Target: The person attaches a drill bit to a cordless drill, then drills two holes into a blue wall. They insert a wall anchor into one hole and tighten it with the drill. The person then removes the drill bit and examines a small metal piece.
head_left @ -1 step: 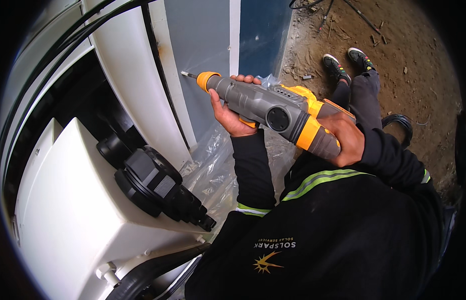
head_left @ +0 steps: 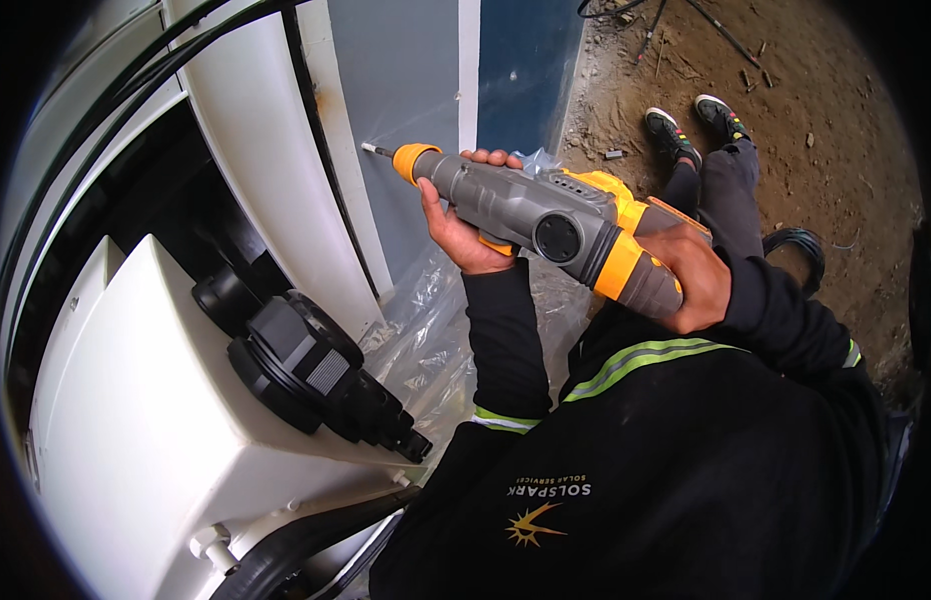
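- Outdoors, bare brown dirt ground (head_left: 826,150) fills the upper right, strewn with small stones and scraps; a grey and blue wall panel (head_left: 426,90) stands at the top centre.
- Both of the person's shoes (head_left: 696,125) rest on the dirt, seen from above past black sleeves and a black jacket with a reflective stripe.
- A grey and orange power drill (head_left: 556,225) lies level across the middle, its bit tip meeting the grey panel just beside a white frame edge.
- The left hand (head_left: 461,225) cups the drill's front barrel from below, fingers curled closed over the top.
- The right hand (head_left: 691,275) is wrapped shut round the rear handle.
- A large white housing (head_left: 136,430) fills the lower left, with a black round cable fitting (head_left: 306,375) sticking out of it.
- Crumpled clear plastic sheet (head_left: 426,340) lies between the housing and the person's left arm; nothing can be made out inside it.
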Motion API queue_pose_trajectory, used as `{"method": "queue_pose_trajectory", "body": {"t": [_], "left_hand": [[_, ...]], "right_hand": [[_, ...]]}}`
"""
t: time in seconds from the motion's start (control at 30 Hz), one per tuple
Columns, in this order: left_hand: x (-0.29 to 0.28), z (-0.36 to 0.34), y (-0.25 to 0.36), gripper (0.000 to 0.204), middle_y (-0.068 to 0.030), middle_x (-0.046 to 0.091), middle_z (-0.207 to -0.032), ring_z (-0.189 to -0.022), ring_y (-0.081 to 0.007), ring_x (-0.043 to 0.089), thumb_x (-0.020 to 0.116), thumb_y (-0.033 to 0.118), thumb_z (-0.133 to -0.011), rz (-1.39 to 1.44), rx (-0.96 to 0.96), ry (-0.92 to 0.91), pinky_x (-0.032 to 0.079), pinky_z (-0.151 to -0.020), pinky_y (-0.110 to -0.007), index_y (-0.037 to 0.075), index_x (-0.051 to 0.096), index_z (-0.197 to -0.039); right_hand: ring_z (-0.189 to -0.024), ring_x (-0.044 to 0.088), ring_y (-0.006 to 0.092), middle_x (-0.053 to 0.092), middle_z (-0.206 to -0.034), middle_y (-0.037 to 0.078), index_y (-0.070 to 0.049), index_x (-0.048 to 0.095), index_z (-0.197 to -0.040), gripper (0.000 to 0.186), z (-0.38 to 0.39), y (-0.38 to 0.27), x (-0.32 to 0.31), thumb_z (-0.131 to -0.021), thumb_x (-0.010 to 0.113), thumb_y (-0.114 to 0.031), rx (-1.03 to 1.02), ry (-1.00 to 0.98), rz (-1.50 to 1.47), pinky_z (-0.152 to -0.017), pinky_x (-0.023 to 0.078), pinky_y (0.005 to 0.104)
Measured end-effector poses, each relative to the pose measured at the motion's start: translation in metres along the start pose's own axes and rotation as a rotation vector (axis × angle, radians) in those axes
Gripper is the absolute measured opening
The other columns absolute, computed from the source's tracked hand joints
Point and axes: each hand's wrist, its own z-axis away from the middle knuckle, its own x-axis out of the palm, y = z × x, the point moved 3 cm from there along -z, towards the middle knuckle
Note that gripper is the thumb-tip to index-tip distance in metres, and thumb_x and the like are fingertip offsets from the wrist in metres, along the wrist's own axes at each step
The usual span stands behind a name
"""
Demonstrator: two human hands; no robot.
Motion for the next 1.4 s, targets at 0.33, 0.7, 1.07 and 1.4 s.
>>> {"method": "queue_pose_trajectory", "body": {"t": [0.33,0.7,1.07,1.4], "left_hand": [[0.002,-0.002,0.001,0.063,-0.0191,0.062,-0.115,-0.111,-0.035,0.061,0.058,0.058,-0.102,-0.018,-0.046,0.014,0.049,-0.106,-0.052,-0.002,0.057,-0.121],[-0.02,-0.041,-0.009,0.064,-0.0194,0.065,-0.114,-0.113,-0.0376,0.063,0.063,0.061,-0.1,0.098,-0.278,-0.049,0.052,-0.106,-0.055,0.001,0.06,-0.122],[-0.128,-0.098,-0.112,0.077,-0.0287,0.068,-0.122,-0.114,-0.0443,0.07,0.059,0.068,-0.099,0.04,-0.76,0.008,0.059,-0.1,-0.056,-0.007,0.063,-0.119],[-0.133,-0.128,-0.268,0.076,-0.03,0.07,-0.12,-0.107,-0.0413,0.073,0.06,0.067,-0.098,-0.043,-0.904,-0.108,0.058,-0.1,-0.053,-0.007,0.065,-0.115]], "right_hand": [[-0.096,0.072,0.0441,0.074,-0.104,0.024,0.006,0.067,-0.126,0.049,-0.001,-0.01,-0.004,-0.08,0.076,-0.005,0.083,-0.034,-0.017,-0.087,0.056,0.0441],[-0.091,0.072,0.0451,0.073,-0.1,0.023,0.005,0.067,-0.116,0.039,-0.015,-0.029,0.029,-0.078,0.072,-0.003,0.267,0.129,0.078,-0.083,0.056,0.0441],[-0.095,0.069,0.0496,0.072,-0.097,0.027,0.002,0.065,-0.121,0.046,0.0,0.027,0.066,-0.076,0.07,0.0,0.565,0.348,0.287,-0.083,0.055,0.0488],[-0.096,0.071,0.0494,0.071,-0.101,0.026,0.005,0.058,-0.125,0.052,0.061,0.075,0.012,-0.075,0.071,0.001,0.675,0.417,0.261,-0.086,0.057,0.05]]}}
